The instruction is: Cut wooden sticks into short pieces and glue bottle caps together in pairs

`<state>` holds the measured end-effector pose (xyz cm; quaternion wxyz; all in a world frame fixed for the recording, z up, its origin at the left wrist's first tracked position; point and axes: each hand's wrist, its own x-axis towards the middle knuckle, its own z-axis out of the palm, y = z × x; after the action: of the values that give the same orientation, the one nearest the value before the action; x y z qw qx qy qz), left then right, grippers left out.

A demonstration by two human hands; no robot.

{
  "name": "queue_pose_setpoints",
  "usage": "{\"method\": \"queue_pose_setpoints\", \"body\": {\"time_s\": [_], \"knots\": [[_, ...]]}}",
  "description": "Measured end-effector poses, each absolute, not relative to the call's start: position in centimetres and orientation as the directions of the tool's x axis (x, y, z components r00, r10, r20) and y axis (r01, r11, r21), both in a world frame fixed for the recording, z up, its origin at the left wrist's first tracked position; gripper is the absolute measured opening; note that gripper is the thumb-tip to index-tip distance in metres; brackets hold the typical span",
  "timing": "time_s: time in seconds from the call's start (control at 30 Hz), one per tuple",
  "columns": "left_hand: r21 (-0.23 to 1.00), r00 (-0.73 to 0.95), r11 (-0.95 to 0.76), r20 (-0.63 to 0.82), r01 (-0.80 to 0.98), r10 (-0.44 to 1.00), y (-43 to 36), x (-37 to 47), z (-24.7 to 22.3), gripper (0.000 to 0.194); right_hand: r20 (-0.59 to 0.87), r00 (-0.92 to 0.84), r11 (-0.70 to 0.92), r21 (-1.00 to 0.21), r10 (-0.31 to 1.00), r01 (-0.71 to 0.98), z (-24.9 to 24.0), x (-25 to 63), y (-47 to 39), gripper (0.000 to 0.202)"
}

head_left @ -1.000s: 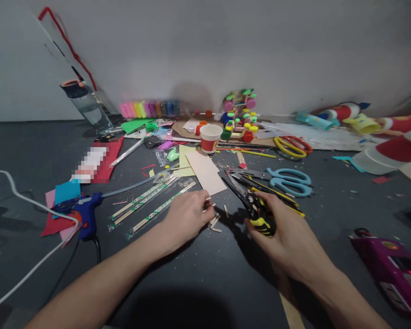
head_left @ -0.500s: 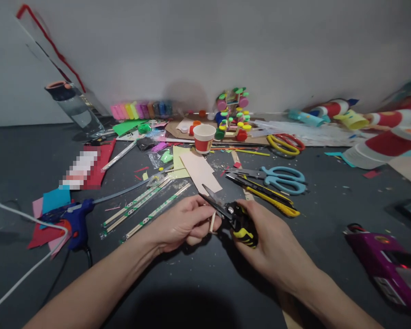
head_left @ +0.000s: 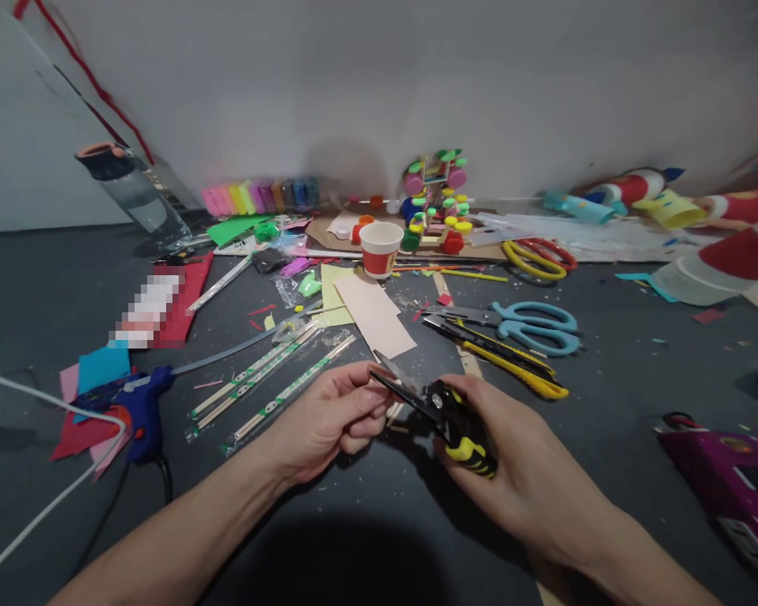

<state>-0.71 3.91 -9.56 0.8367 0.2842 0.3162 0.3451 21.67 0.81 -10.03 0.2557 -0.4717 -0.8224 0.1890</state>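
Note:
My right hand grips black-and-yellow shears, its fingers wrapped round the handles. The blades are parted and point up and left. At their tips my left hand is closed, thumb against forefinger, on a thin wooden stick, mostly hidden by the fingers and blades. Just below the blades, short pale stick pieces show beside the left fingers; whether they lie on the table or are held I cannot tell. Beyond the hands lies pale card, with a paper cup behind it.
Wrapped chopsticks and a blue glue gun with a cord lie left. To the right are blue-handled scissors, a yellow cutter and a purple device. A bottle leans at back left.
The shears and my right hand have moved slightly right and down. The pale stick piece that hung below the blades now shows less clearly. My view has turned a little left.

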Motion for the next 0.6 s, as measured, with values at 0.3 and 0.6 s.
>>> {"method": "queue_pose_setpoints", "body": {"time_s": [0.3, 0.6], "knots": [[0.739, 0.601, 0.536, -0.224, -0.409, 0.767, 3.19, -0.81, -9.48, 0.019, 0.190, -0.460, 0.468, -0.627, 0.867, 0.623, -9.31, 21.96, 0.41, 0.038], [0.733, 0.608, 0.531, -0.202, -0.426, 0.768, 2.89, -0.90, -9.57, 0.016, 0.181, -0.471, 0.470, -0.627, 0.864, 0.622, -9.32, 22.17, 0.06, 0.043]]}}
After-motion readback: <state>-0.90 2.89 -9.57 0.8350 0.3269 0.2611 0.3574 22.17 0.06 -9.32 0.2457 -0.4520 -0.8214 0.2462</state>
